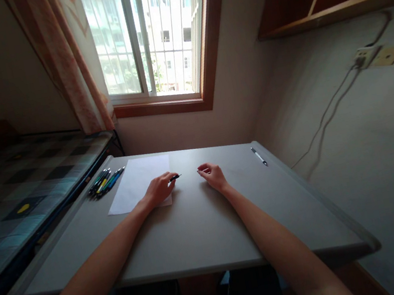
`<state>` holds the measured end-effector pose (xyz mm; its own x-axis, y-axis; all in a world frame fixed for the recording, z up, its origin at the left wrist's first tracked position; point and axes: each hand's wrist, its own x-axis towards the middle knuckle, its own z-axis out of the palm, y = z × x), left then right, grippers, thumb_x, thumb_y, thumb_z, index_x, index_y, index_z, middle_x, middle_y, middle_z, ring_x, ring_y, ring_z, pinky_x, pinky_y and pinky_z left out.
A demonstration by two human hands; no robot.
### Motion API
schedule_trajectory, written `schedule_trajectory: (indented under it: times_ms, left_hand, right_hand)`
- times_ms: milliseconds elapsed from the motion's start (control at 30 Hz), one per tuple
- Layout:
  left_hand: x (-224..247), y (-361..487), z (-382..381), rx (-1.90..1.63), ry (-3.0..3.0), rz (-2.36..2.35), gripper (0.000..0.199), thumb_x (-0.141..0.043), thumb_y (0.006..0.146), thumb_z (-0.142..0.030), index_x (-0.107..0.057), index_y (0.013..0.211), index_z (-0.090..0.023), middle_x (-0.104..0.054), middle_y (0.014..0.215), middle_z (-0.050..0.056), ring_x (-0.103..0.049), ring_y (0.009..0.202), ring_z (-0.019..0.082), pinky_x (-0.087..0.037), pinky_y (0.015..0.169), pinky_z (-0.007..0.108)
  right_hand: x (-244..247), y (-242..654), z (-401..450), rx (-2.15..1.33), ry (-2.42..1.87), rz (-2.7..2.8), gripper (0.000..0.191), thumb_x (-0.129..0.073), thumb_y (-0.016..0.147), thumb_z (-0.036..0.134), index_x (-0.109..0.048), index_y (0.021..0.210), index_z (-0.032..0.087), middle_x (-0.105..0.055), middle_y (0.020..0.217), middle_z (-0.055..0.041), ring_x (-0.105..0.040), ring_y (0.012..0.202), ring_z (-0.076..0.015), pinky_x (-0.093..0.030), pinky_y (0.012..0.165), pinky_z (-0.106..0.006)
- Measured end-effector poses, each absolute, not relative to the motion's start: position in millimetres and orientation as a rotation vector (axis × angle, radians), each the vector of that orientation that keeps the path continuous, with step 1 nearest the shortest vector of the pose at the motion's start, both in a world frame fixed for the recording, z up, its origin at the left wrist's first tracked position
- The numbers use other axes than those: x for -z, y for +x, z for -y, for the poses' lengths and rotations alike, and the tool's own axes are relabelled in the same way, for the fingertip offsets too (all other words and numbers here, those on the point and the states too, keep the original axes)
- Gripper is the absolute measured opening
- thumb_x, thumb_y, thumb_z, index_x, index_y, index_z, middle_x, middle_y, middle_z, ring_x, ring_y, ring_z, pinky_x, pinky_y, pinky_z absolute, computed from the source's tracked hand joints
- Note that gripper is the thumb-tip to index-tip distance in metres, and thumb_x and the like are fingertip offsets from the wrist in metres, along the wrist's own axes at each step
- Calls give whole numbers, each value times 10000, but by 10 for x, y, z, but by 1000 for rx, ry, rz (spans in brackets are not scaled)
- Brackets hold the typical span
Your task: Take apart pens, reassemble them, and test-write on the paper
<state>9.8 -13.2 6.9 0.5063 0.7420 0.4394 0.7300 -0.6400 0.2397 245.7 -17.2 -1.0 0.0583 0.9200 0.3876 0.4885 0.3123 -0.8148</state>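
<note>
My left hand (161,187) is closed around a short black pen (175,177). Its thin tip points right, toward my other hand. The wrist lies over the right edge of a white sheet of paper (137,178). Across a small gap, my right hand (212,175) hovers at the table with thumb and fingers pinched together. Something small and dark may be at those fingertips, too small to name. A pile of pens (103,183), dark with some blue, green and yellow, lies left of the paper. One white and black pen (259,156) rests alone near the right edge.
The light grey table (197,234) has raised side edges. A bed with a checked cover (32,166) stands on the left. Behind are a barred window (164,46) and a curtain (72,68). Cables (323,117) hang from a wall socket (364,57) under a wooden shelf (340,8).
</note>
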Motion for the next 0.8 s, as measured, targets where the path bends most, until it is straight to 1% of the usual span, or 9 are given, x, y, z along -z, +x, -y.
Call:
schedule_trajectory:
  times_ms: [200,300,367,467,567,800]
  left_hand:
    - [-31,60,80,-823,2709,-1255,297,-438,856,-233,-611,1098,-229,-626,940,39,-578,682,113,-441,659,226]
    - [-18,48,65,-825,2709,-1246,287,-450,857,-238,-615,1092,-236,-622,937,35,-569,667,109,-435,645,225]
    - [-14,43,61,-822,2708,-1239,284,-451,859,-242,-616,1090,-244,-620,938,31,-568,663,107,-432,638,223]
    - [-10,40,57,-819,2701,-1233,289,-450,860,-245,-617,1095,-248,-621,918,28,-571,665,107,-430,639,220]
    - [-2,41,51,-821,2694,-1221,298,-449,856,-245,-614,1104,-249,-625,897,24,-574,668,110,-430,639,219]
    - [31,47,29,-812,2687,-1211,296,-453,851,-253,-616,1098,-248,-646,901,30,-598,722,137,-435,660,232]
  right_hand:
    - [-23,2381,-10,-553,-1365,1638,111,-596,707,220,-672,778,180,-687,758,-43,-622,629,-150,-488,647,-279]
    - [13,2318,-138,-545,-1433,1619,122,-603,696,182,-670,798,185,-686,758,-38,-620,644,-145,-484,651,-270]
    - [45,2265,-211,-505,-1474,1632,103,-611,689,171,-667,774,186,-687,768,-43,-622,664,-150,-482,677,-276]
    - [84,2181,-280,-452,-1532,1685,86,-602,697,173,-666,748,198,-692,793,-44,-625,691,-157,-474,722,-287]
    - [94,2109,-292,-405,-1623,1704,107,-589,709,201,-672,775,214,-696,831,-39,-631,730,-166,-468,747,-292]
    - [49,2010,-245,-337,-1824,1716,179,-560,733,258,-686,860,254,-699,888,-3,-631,822,-166,-457,732,-257]
